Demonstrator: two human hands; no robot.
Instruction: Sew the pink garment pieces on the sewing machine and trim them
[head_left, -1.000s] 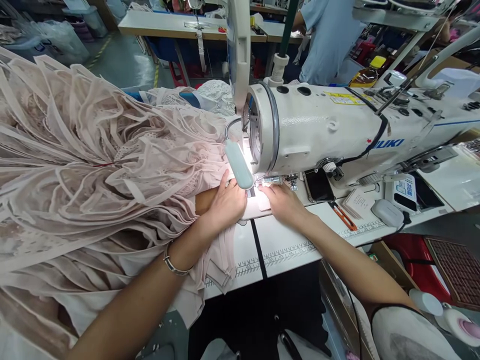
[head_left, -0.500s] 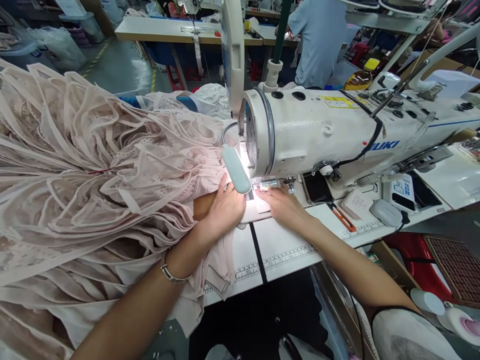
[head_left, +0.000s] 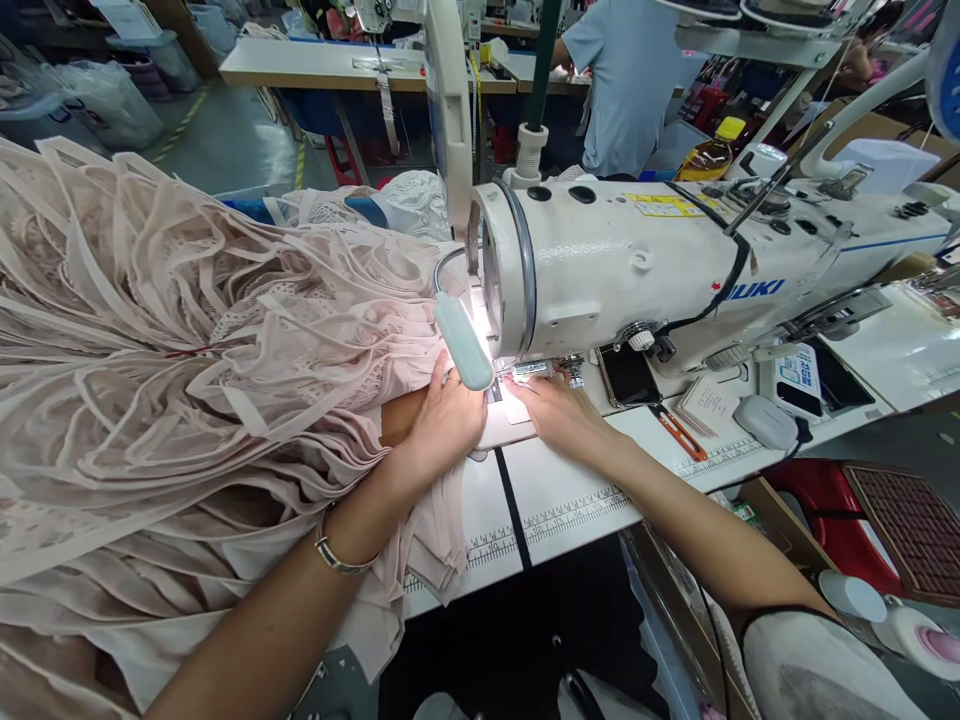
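Observation:
Beside the needle area of the white sewing machine [head_left: 592,265], my left hand [head_left: 450,415] is closed on the edge of the pale pink fabric [head_left: 409,340]. One finger points forward, and the grey-green lamp [head_left: 463,342] hides other fingertips. My right hand [head_left: 559,412] is at the right of the needle area, its thumb and fingers drawn together near the presser foot under the machine head. What lies between them is too small and too covered to make out. The needle itself is behind the lamp.
A large heap of pale pink lace-trimmed garments [head_left: 172,330] covers the left side. Right of the machine lie a phone [head_left: 628,375], an orange-handled cutter [head_left: 681,434], paper cards [head_left: 706,407] and a grey case [head_left: 765,422]. A co-worker in light blue [head_left: 626,85] is beyond.
The whole view has shifted slightly, so the machine sits a little further left. Both hands stay at the needle area, with no clear movement against the machine.

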